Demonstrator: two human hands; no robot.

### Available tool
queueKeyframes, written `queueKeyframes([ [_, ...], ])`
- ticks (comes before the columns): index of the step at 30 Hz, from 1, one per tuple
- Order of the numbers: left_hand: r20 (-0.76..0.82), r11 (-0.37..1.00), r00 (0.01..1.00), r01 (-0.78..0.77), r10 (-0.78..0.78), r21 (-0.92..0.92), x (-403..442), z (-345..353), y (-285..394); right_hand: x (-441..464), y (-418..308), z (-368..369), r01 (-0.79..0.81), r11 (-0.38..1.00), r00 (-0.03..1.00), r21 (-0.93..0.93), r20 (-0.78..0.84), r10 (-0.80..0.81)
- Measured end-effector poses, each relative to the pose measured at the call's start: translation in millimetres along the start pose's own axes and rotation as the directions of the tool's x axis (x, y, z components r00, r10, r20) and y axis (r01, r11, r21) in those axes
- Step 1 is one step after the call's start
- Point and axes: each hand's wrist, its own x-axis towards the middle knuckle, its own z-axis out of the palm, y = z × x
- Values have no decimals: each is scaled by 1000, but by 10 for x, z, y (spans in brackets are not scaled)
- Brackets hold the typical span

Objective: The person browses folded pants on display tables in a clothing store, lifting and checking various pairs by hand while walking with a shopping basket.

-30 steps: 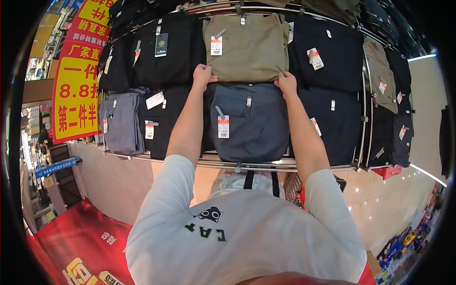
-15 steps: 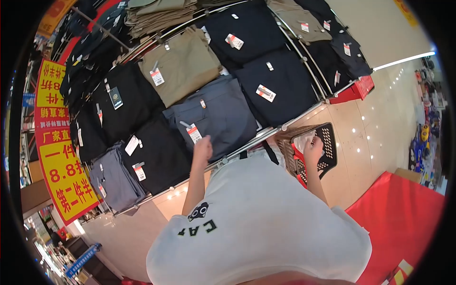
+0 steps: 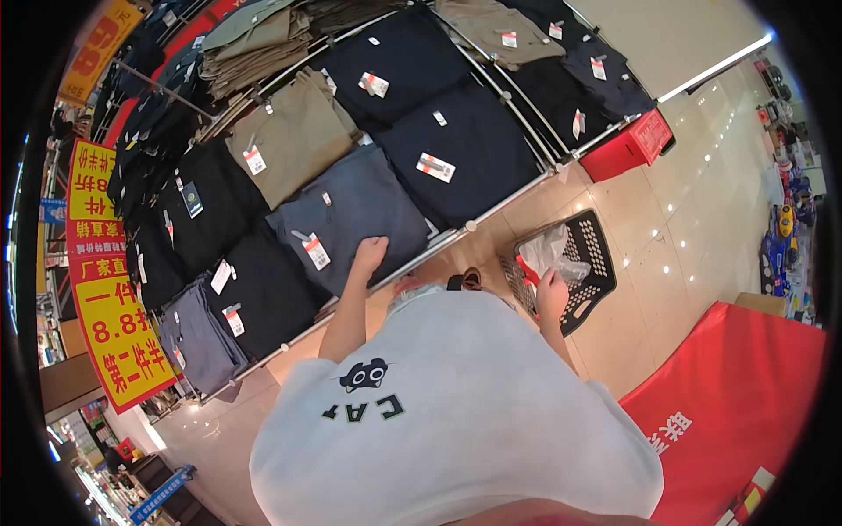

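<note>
Folded trousers with tags lie in rows on a metal rack. My left hand [image 3: 372, 253] is over the lower part of the blue-grey trousers [image 3: 355, 206], its fingers curled; nothing can be made out in it. To the right, my right hand [image 3: 553, 294] is closed at the near side of a dark perforated basket [image 3: 599, 250], by its red handle [image 3: 529, 270]. A clear plastic bag [image 3: 545, 248] lies in the basket, just beyond that hand. Khaki trousers [image 3: 294, 136] lie above the blue-grey pair, and navy trousers [image 3: 465, 158] to the right.
The rack's metal rail [image 3: 474, 225] runs slantwise in front of me. A red box [image 3: 627, 147] stands on the floor by the rack's right end. Red cloth [image 3: 737, 394] covers something at the lower right. A yellow and red sign [image 3: 123, 324] hangs at left.
My hands have left the khaki trousers' lower edge; my right hand has gone to the basket, my left to the blue-grey trousers. The view has turned right, showing more of the basket.
</note>
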Motion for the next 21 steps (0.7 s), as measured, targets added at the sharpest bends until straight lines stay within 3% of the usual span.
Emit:
queueKeyframes([
  [1,0,1000,1000,5,-5,7,12,-1,-69,74,30,-19,-7,999,1000,34,5,7],
  [3,35,975,990,144,-140,-168,-75,44,-7,221,142,-30,38,998,999,55,-19,-37],
  [7,-39,949,985,149,-167,-278,-186,130,72,483,296,-153,55,995,998,86,21,-57],
  [13,-80,966,974,197,-212,-166,-103,118,180,853,575,-240,80,991,997,103,11,-82],
  [15,3,943,954,296,-299,-154,-3,45,187,950,596,-341,79,988,997,130,14,-82],
  [21,-20,912,938,330,-345,-246,67,90,153,1145,726,-322,76,991,997,115,17,-78],
])
